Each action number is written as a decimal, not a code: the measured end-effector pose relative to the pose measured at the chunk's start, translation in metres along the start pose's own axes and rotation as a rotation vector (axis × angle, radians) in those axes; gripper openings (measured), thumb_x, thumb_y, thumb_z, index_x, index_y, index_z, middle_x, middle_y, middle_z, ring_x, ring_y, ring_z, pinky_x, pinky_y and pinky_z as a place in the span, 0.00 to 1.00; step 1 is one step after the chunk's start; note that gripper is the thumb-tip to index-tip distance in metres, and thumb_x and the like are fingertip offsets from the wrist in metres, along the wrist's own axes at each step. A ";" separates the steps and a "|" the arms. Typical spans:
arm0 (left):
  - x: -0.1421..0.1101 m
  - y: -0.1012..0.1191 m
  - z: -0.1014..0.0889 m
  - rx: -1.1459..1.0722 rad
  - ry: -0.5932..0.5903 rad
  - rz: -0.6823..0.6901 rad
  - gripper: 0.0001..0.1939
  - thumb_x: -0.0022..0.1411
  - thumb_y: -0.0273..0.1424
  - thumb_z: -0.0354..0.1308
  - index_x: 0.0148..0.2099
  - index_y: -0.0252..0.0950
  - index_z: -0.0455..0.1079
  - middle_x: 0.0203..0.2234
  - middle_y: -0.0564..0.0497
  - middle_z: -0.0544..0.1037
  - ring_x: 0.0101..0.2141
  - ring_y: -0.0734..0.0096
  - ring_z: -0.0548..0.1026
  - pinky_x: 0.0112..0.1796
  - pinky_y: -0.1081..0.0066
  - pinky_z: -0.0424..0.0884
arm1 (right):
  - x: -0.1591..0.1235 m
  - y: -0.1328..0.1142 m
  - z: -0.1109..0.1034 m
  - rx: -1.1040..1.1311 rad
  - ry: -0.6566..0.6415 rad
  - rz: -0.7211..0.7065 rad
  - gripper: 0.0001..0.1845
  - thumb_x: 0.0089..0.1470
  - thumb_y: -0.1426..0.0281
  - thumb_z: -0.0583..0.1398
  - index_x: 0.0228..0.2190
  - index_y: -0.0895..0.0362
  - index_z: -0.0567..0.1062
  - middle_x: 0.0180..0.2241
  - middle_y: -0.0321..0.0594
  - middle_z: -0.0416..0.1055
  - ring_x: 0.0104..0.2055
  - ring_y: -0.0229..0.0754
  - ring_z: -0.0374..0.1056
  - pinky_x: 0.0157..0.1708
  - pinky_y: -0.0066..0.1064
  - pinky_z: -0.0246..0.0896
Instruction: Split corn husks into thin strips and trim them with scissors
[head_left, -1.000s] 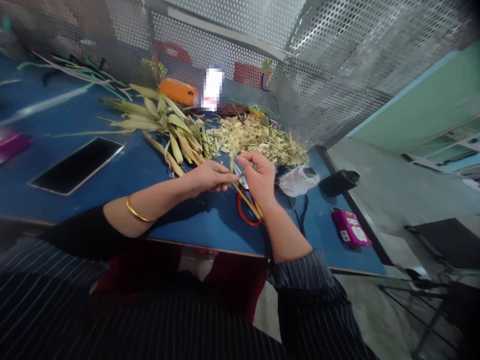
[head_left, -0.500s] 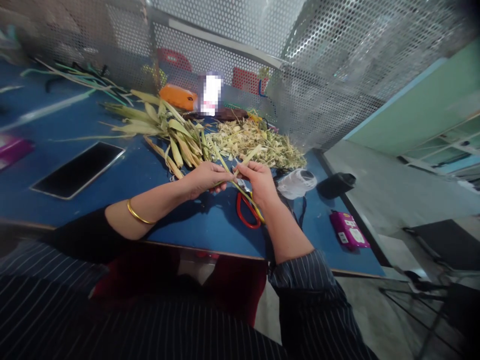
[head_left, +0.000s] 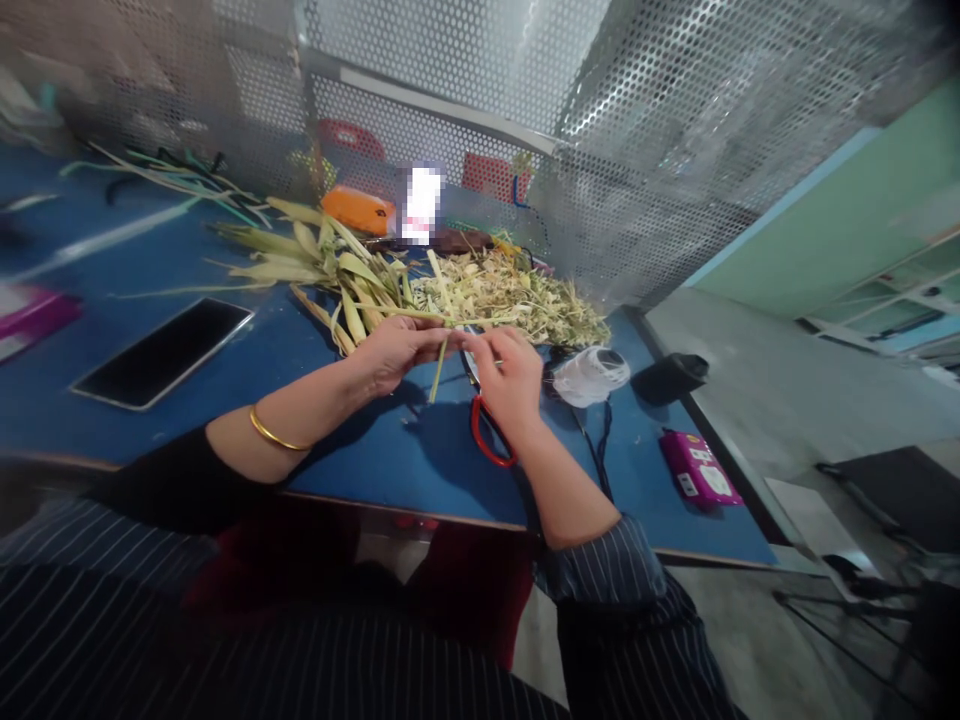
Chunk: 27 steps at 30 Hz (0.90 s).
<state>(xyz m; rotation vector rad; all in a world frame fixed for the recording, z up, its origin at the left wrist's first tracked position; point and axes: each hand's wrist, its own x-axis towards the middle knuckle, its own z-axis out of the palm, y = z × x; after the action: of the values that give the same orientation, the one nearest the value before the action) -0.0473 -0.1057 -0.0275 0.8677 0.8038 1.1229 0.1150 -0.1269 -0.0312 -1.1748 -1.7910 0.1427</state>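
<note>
My left hand (head_left: pixel 394 350) is closed on thin yellow-green leaf strips (head_left: pixel 439 365) above the blue table (head_left: pixel 285 350). One strip hangs down from my fingers, another runs sideways toward the pile. My right hand (head_left: pixel 510 375) is closed just to the right, its fingertips touching the same strips. Red-handled scissors (head_left: pixel 484 440) lie under my right hand, partly hidden by it. A gold bangle (head_left: pixel 274 435) is on my left wrist.
A heap of long leaves (head_left: pixel 330 265) and a pile of cut scraps (head_left: pixel 517 290) lie behind my hands. A dark phone (head_left: pixel 161 350) is at the left, a white thread spool (head_left: pixel 592 372), a black cylinder (head_left: pixel 667 375) and a pink box (head_left: pixel 694 468) at the right. Perforated metal screens (head_left: pixel 637 150) wall the table.
Both hands shifted slightly left and away. The strips turned: one now hangs down from my left hand and another lies sideways. My right hand dropped lower, over the scissors.
</note>
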 end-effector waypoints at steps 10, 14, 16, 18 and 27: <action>0.000 -0.006 0.004 -0.016 0.016 -0.006 0.04 0.49 0.23 0.67 0.30 0.28 0.77 0.28 0.45 0.81 0.32 0.73 0.77 0.40 0.73 0.73 | -0.009 0.003 0.022 0.306 -0.289 0.292 0.15 0.54 0.62 0.57 0.19 0.56 0.67 0.19 0.31 0.61 0.24 0.34 0.54 0.28 0.29 0.50; -0.001 -0.004 0.006 -0.075 0.086 -0.040 0.06 0.49 0.19 0.66 0.32 0.28 0.75 0.27 0.45 0.81 0.29 0.73 0.77 0.36 0.74 0.73 | -0.004 0.002 0.018 0.371 -0.317 0.243 0.12 0.52 0.67 0.57 0.20 0.56 0.69 0.22 0.32 0.64 0.28 0.36 0.58 0.31 0.29 0.53; -0.002 -0.004 0.007 -0.102 0.101 -0.066 0.06 0.51 0.19 0.64 0.34 0.28 0.74 0.27 0.45 0.80 0.28 0.72 0.77 0.34 0.72 0.74 | -0.003 0.002 0.017 0.406 -0.341 0.240 0.11 0.52 0.67 0.57 0.20 0.56 0.70 0.22 0.33 0.64 0.28 0.36 0.59 0.32 0.29 0.53; -0.002 -0.003 0.007 -0.124 0.102 -0.089 0.06 0.52 0.19 0.62 0.35 0.29 0.73 0.26 0.46 0.80 0.27 0.71 0.77 0.32 0.70 0.74 | -0.003 0.001 0.015 0.417 -0.367 0.253 0.12 0.52 0.66 0.57 0.20 0.56 0.69 0.21 0.33 0.64 0.27 0.36 0.59 0.31 0.29 0.54; -0.002 0.005 0.001 0.084 0.055 -0.071 0.03 0.50 0.25 0.63 0.29 0.31 0.73 0.21 0.51 0.73 0.24 0.77 0.71 0.31 0.73 0.71 | 0.001 0.003 -0.001 -0.254 0.002 -0.095 0.12 0.59 0.59 0.56 0.34 0.55 0.73 0.37 0.44 0.72 0.42 0.45 0.65 0.45 0.36 0.53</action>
<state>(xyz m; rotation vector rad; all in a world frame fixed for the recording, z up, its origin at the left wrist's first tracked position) -0.0490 -0.1064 -0.0220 0.8747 0.9254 1.0607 0.1181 -0.1249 -0.0315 -1.2614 -1.8991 -0.1461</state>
